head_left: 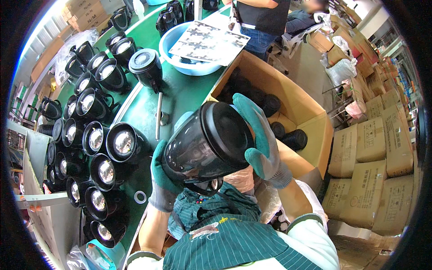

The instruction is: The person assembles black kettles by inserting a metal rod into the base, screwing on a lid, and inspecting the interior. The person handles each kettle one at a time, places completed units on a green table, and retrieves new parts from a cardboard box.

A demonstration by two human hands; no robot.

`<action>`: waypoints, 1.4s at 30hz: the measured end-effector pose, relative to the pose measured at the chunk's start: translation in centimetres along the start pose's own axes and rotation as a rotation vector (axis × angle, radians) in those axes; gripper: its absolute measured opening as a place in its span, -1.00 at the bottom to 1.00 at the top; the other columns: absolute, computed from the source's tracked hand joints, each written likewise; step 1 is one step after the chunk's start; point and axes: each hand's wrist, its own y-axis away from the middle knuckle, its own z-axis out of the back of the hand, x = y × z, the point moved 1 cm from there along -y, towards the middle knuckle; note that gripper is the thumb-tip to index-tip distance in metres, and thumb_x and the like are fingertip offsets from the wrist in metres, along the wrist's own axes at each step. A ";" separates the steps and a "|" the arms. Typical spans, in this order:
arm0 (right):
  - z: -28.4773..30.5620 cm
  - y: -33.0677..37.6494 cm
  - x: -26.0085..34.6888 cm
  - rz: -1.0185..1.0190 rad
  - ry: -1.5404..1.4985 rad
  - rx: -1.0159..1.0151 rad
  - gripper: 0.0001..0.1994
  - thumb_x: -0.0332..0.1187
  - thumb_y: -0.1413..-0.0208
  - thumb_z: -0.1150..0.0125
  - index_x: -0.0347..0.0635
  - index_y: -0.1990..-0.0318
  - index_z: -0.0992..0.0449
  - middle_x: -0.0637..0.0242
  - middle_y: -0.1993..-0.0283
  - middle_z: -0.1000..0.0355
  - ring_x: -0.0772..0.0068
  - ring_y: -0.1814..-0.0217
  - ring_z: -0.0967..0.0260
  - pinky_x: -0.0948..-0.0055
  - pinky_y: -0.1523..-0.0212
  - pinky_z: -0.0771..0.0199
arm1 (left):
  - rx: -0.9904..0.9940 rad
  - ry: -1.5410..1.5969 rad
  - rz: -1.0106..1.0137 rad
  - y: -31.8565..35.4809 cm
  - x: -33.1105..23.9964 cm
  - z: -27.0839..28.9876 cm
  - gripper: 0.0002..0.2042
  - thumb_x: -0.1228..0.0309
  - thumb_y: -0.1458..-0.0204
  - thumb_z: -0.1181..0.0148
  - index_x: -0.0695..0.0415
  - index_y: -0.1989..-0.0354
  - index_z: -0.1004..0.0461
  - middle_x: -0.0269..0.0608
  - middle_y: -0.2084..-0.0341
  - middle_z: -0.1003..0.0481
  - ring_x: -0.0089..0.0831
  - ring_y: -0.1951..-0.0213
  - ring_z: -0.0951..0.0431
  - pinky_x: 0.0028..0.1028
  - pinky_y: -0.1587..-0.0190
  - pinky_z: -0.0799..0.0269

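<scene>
A large glossy black jug (191, 144) is tilted in front of my apron, its ridged round black end (230, 131) turned up and to the right. My left hand (164, 173), in a green and grey glove, grips the lower left side of its body. Against the rim of the round end lies my right hand (261, 139), gloved alike, with its thumb and fingers curved around the edge. Part of the left hand's fingers is hidden behind the jug. Beyond it, a metal rod tool (159, 116) and a black jug with a grey lid (145, 67) are on the green bench (177, 96).
Several open black jugs (123, 141) with shiny insides fill the left side. A white ring (140, 197) lies near my left forearm. At the back is a blue basin (198, 69) under printed sheets (204, 42). An open carton (310, 119) holds black parts; another person (263, 22) stands behind.
</scene>
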 end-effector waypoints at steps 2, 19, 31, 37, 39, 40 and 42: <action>0.3 -0.3 0.3 -0.055 -0.036 0.035 -0.10 0.24 -0.31 -0.02 -0.39 -0.51 -0.07 -0.09 -0.55 -0.05 -0.02 -0.59 -0.02 0.13 -0.56 0.04 | 0.049 0.014 0.009 0.5 -0.4 -0.6 -0.61 0.05 -0.29 -0.06 0.07 -0.01 -0.62 -0.13 0.03 -0.66 -0.18 0.01 -0.65 -0.10 -0.14 -0.54; 0.3 -3.5 -3.7 -0.364 -0.782 0.024 -0.42 -0.06 -0.48 0.11 -0.33 -0.44 -0.22 0.08 -0.43 -0.29 0.30 -0.45 -0.24 0.32 -0.40 -0.22 | 0.101 -0.083 -0.152 -2.9 1.7 1.8 -0.62 0.10 -0.33 -0.01 0.15 0.04 -0.59 -0.15 0.11 -0.65 -0.32 0.06 -0.62 -0.23 -0.14 -0.50; 3.5 -0.8 -5.4 0.058 0.250 0.159 -0.42 -0.12 -0.42 0.17 -0.33 -0.44 -0.21 0.05 -0.44 -0.27 0.25 -0.48 -0.21 0.25 -0.50 -0.14 | 0.352 -0.419 -0.217 -0.5 2.8 -0.4 -0.53 0.15 -0.19 -0.23 0.11 -0.22 -0.48 -0.06 -0.10 -0.57 -0.17 -0.07 -0.62 -0.10 -0.14 -0.59; -0.9 -3.4 -5.7 -0.440 -0.811 0.098 -0.26 0.18 -0.49 0.37 -0.28 -0.53 -0.06 0.09 -0.50 -0.18 0.27 -0.53 -0.14 0.23 -0.54 -0.14 | 0.249 -0.662 -0.195 -1.7 4.7 0.6 -0.23 0.44 0.01 -0.53 0.16 -0.40 -0.27 -0.03 -0.30 -0.39 -0.22 -0.23 -0.48 -0.18 -0.29 -0.47; -0.8 -3.2 -5.2 -0.386 -0.779 0.142 -0.24 0.19 -0.48 0.33 -0.30 -0.53 -0.06 0.08 -0.52 -0.14 0.27 -0.55 -0.11 0.25 -0.57 -0.06 | 0.285 -0.962 -0.494 -1.6 4.7 0.4 -0.25 0.46 0.00 -0.52 0.15 -0.39 -0.28 -0.02 -0.30 -0.38 -0.25 -0.27 -0.45 -0.20 -0.28 -0.49; -0.8 -3.4 -4.4 -0.390 -0.696 0.195 -0.21 0.21 -0.44 0.23 -0.30 -0.52 -0.07 0.06 -0.52 -0.13 0.24 -0.56 -0.11 0.24 -0.57 -0.05 | 0.283 -1.020 -0.580 -1.9 4.7 0.9 -0.25 0.47 -0.01 -0.51 0.14 -0.39 -0.28 -0.02 -0.31 -0.38 -0.26 -0.28 -0.43 -0.20 -0.28 -0.49; 0.4 -4.0 -2.1 -0.393 -0.521 0.294 -0.15 0.24 -0.36 0.03 -0.32 -0.51 -0.10 0.02 -0.53 -0.11 0.18 -0.57 -0.09 0.21 -0.57 -0.03 | 0.298 -0.839 -0.459 -4.0 5.9 3.3 -0.27 0.48 -0.03 -0.49 0.13 -0.40 -0.27 -0.01 -0.32 -0.37 -0.26 -0.29 -0.42 -0.18 -0.29 -0.48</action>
